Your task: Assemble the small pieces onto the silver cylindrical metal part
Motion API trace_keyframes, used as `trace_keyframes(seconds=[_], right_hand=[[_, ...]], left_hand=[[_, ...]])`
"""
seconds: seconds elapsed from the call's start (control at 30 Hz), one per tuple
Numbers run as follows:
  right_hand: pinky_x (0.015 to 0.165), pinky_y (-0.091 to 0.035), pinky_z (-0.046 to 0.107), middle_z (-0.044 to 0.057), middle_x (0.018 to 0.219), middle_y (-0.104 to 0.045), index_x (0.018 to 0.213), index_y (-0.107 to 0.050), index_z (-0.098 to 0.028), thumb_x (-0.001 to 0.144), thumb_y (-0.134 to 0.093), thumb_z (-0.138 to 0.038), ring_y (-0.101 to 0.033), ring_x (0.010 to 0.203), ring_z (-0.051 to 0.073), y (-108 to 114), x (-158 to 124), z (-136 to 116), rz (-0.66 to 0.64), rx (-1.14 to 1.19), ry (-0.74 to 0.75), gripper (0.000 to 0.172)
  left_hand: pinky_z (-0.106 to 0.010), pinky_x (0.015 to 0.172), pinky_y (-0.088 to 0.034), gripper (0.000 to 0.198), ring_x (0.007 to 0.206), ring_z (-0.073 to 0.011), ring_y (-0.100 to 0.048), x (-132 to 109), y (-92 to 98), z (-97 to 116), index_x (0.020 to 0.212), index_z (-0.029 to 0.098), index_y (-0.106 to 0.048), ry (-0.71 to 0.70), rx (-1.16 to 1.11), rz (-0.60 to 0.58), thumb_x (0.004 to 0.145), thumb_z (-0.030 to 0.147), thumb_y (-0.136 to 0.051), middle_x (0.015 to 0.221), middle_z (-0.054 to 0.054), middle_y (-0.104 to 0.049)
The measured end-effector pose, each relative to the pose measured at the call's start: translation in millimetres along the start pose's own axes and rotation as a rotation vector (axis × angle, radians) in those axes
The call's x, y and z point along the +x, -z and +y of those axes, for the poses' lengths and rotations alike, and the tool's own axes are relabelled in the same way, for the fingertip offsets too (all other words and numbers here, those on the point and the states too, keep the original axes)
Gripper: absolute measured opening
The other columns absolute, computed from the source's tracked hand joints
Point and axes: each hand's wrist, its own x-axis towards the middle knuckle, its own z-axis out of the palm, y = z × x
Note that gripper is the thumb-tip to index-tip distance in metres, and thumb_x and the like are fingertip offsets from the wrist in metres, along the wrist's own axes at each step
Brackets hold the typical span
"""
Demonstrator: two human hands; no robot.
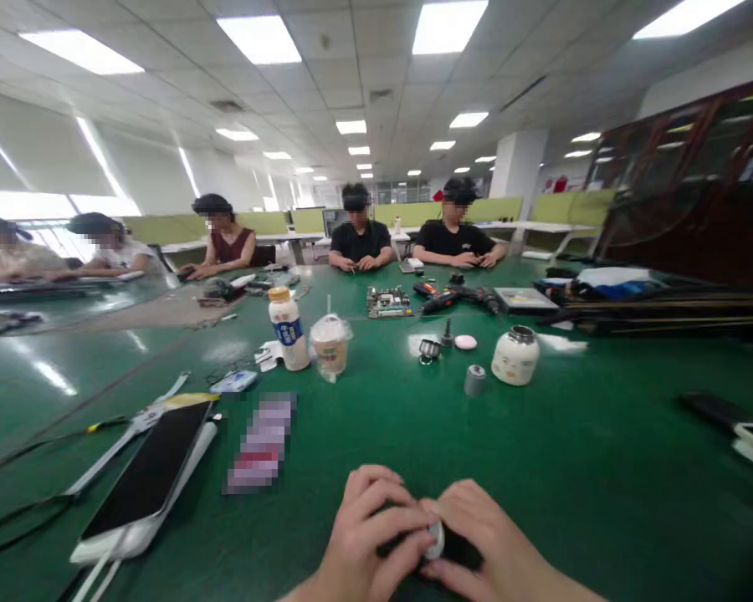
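Nearer the wearer than the cream wide-mouthed jar (pixel 515 359), and left of it, a small silver-grey round piece (pixel 437 540) sits between the left hand (pixel 375 528) and the right hand (pixel 494 535), low over the green worktop (pixel 577 477). Both grips look closed, fingertips pinching its edges; whether it belongs to something darker behind is unclear. The step in hand seems to be fine two-handed handling; the next move likely calls for one grip steadying while the other adjusts.
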Motion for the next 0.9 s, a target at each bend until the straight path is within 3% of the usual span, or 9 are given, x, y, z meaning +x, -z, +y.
trace_keyframes(seconds=[0.37,0.67,0.9], right_hand=[[0.074,-0.040,0.032,0.004,0.092,-0.069,0.097,-0.061,-0.020,0.086,-0.068,-0.033,-0.058,0.083,0.020,-0.2,2.9,-1.2,-0.005,-0.004,-0.004,0.019],[0.073,-0.039,0.031,0.003,0.085,-0.067,0.087,-0.059,-0.018,0.088,-0.066,-0.033,-0.057,0.080,0.019,-1.0,2.7,-2.1,0.018,-0.007,-0.001,0.016],[0.075,-0.040,0.032,0.003,0.092,-0.068,0.095,-0.060,-0.019,0.087,-0.067,-0.031,-0.058,0.083,0.019,-1.3,2.8,-0.5,-0.004,0.006,-0.001,0.016]], left_hand=[[-0.038,0.086,-0.051,0.032,0.096,-0.0220,-0.054,0.1,1.7,3.2,0.106,0.018,-0.068,0.010,0.033,-0.044,0.079,0.003,-0.062,0.095,-0.008,-0.069],[-0.040,0.090,-0.049,0.043,0.102,-0.0227,-0.053,-7.5,-5.0,-6.8,0.120,0.021,-0.063,-0.040,0.031,-0.060,0.081,0.004,-0.054,0.103,-0.008,-0.067],[-0.039,0.087,-0.051,0.041,0.099,-0.0221,-0.054,-5.6,-4.9,-4.7,0.115,0.022,-0.065,-0.059,0.016,-0.015,0.080,0.004,-0.054,0.101,-0.008,-0.068]])
